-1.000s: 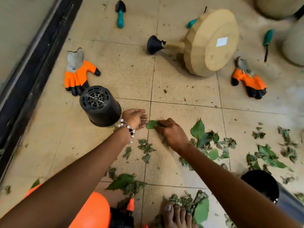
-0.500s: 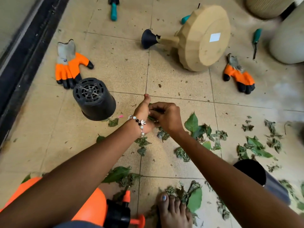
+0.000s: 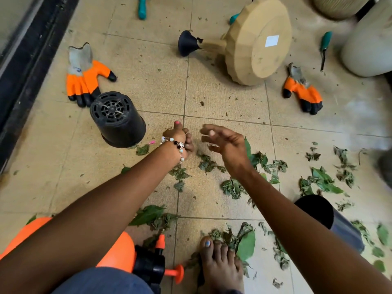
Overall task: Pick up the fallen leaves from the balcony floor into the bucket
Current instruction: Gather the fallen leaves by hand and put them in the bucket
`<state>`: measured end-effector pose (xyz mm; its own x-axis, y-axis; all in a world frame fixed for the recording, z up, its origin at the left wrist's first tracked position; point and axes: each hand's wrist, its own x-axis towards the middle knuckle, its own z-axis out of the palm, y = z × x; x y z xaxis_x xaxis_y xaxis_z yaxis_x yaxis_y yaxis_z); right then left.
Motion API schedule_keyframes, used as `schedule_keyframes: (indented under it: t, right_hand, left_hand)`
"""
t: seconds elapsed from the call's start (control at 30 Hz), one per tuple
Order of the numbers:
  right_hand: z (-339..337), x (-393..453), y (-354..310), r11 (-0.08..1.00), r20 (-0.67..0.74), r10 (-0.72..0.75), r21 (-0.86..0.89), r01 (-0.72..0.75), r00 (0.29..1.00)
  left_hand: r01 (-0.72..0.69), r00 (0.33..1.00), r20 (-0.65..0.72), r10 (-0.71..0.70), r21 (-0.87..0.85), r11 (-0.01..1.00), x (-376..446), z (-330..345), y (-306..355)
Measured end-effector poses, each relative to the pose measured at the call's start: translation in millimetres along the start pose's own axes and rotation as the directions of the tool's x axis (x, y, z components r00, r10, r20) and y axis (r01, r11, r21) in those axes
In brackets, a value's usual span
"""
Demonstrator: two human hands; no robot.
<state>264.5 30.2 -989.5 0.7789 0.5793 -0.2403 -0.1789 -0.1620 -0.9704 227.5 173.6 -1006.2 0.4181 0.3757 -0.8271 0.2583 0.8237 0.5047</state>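
Leaves (image 3: pixel 233 185) lie scattered over the tiled balcony floor (image 3: pixel 152 81), thickest in the lower right half, green and crumpled, some near a bare foot (image 3: pixel 220 266) at bottom centre. Largest item: a tan watering can (image 3: pixel 256 41) tipped on its side at top centre, base facing camera, black spout rose pointing left. Pale planters (image 3: pixel 369 45) at top right. An orange sprayer (image 3: pixel 114 251) with black pump head sits bottom left, partly under the left arm. The bucket (image 3: pixel 326 221), dark with a black opening, is at lower right just beside the right forearm, partly hidden by it; can't tell what is inside. A black plastic pot (image 3: pixel 117 120) lies upside down left of centre, just beside the left hand. Two orange and grey gloves on the floor: one (image 3: pixel 84 75) upper left touching the pot's far side, one (image 3: pixel 302 92) right of the can. Teal-handled tools at top (image 3: pixel 141 9) and top right (image 3: pixel 324 45). Left hand (image 3: pixel 180 137), beaded bracelet at the wrist, fingers curled tight into a fist round what looks like bits of leaves, thumb up. Right hand (image 3: pixel 227 143) hovers above the floor just beside it, not touching, fingers spread and loosely bent, holding nothing, slightly blurred.
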Motion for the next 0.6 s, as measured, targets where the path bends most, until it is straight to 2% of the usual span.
schedule_keyframes:
  t: [0.03, 0.07, 0.1, 0.13, 0.17, 0.2, 0.23, 0.37, 0.43, 0.5, 0.53, 0.6]
  right_hand:
    - [-6, 1, 1, 0.994, -0.029, 0.014, -0.112, -0.017, 0.999]
    - [-14, 2, 7, 0.945, 0.003, 0.008, -0.326, -0.007, 1.000]
    - [-19, 3, 13, 0.804, 0.107, 0.004, -0.591, 0.061, 0.994]
    - [-23, 3, 24, 0.603, 0.242, 0.020, -0.777, 0.181, 0.970]
    - [-24, 3, 35, 0.433, 0.353, 0.059, -0.852, 0.294, 0.934]
    - [-25, 1, 45, 0.322, 0.414, 0.112, -0.875, 0.361, 0.904]
    - [-23, -3, 50, 0.256, 0.431, 0.148, -0.886, 0.387, 0.890]
    - [-17, -22, 54, 0.109, 0.492, 0.082, -0.869, 0.483, 0.867]
    - [-15, -24, 55, 0.074, 0.532, 0.037, -0.846, 0.529, 0.846]
    - [-15, -19, 56, 0.114, 0.528, -0.051, -0.840, 0.531, 0.847]
    - [-15, -14, 57, 0.195, 0.489, -0.106, -0.844, 0.500, 0.866]
    - [-15, -4, 50, 0.476, 0.304, -0.200, -0.801, 0.363, 0.932]
  left_hand:
    - [-0.004, 1.000, -0.002, 0.004, 0.003, 1.000, 3, -6, 2]
    - [-0.013, 1.000, -0.008, 0.013, 0.016, 1.000, 6, -12, 3]
    - [-0.019, 1.000, -0.011, 0.020, 0.036, 0.999, 8, -18, 3]
    - [-0.020, 1.000, -0.014, 0.021, 0.053, 0.998, 10, -22, 4]
    - [-0.015, 1.000, -0.013, 0.016, 0.063, 0.998, 11, -26, 5]
    - [-0.003, 1.000, -0.011, 0.004, 0.075, 0.997, 11, -29, 5]
    - [0.011, 1.000, -0.010, -0.010, 0.087, 0.996, 11, -32, 6]
    - [0.054, 0.999, -0.005, -0.054, 0.144, 0.988, 9, -35, 5]
    - [0.075, 0.997, 0.012, -0.078, 0.167, 0.983, 7, -33, 2]
    - [0.091, 0.994, 0.035, -0.101, 0.212, 0.973, 5, -31, -2]
    - [0.097, 0.993, 0.041, -0.110, 0.245, 0.965, 4, -30, -4]
    - [0.101, 0.991, 0.053, -0.123, 0.308, 0.946, 2, -29, -8]
